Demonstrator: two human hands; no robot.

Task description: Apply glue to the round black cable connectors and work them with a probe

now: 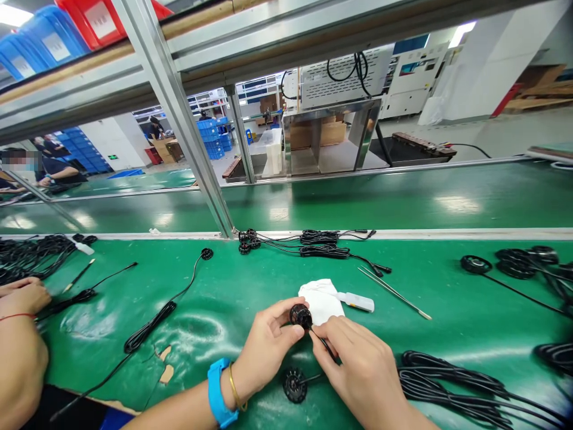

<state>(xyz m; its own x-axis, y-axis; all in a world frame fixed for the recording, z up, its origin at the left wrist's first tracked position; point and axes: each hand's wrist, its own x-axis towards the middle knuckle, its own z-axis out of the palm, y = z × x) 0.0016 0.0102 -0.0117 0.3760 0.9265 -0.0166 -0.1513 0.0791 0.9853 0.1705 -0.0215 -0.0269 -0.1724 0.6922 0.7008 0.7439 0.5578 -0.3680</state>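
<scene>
My left hand (270,340), with a blue band and a gold bracelet at its wrist, holds a small round black part (300,316) between thumb and fingers. Pinched in my right hand (353,358) is the black cable (325,345) beside that part. Just behind the hands lie a white cloth (320,297) and a small clear bottle (357,301). Another round black part (295,384) with a cable rests on the green mat below my hands. Metal tweezers (396,292) lie to the right of the bottle.
Coiled black cables (452,388) lie at the right front, with round black parts (514,263) behind them. More cable bundles (324,243) lie along the mat's back edge. At left, another person's arm (20,352) rests near a cable pile (31,257). A metal post (179,119) stands behind the mat.
</scene>
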